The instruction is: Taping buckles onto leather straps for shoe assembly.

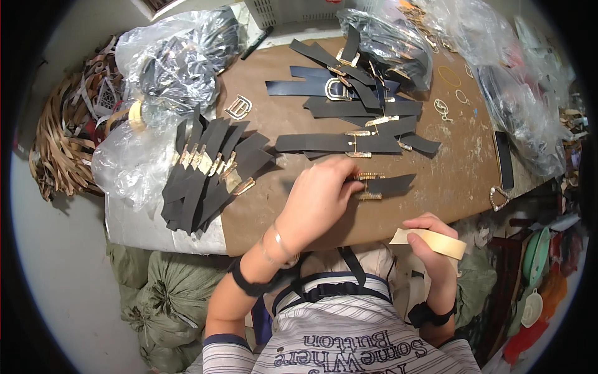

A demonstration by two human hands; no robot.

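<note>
My left hand (pixel 324 190) is closed, its thumb and fingertips pinching a short black strap (pixel 398 183) at its gold buckle (pixel 372 196). The strap is low over the brown table cover; part of it is hidden behind the hand. At the table's front edge, my right hand (pixel 434 252) grips a roll of cream masking tape (pixel 450 245), with a free end of tape (pixel 400 236) sticking out to the left by the thumb. Just beyond my left hand lie black straps (pixel 317 144) with gold buckles. To the left is an overlapping row of similar buckled straps (pixel 193 181).
A loose D-shaped buckle (pixel 238 106) lies behind the row. Clear plastic bags (pixel 171 53) stand at the back left, more (pixel 517 93) at the right. A dark phone (pixel 503 161) rests near the right edge. Tan strips (pixel 62 143) hang at the far left; green sacks (pixel 177 296) sit below.
</note>
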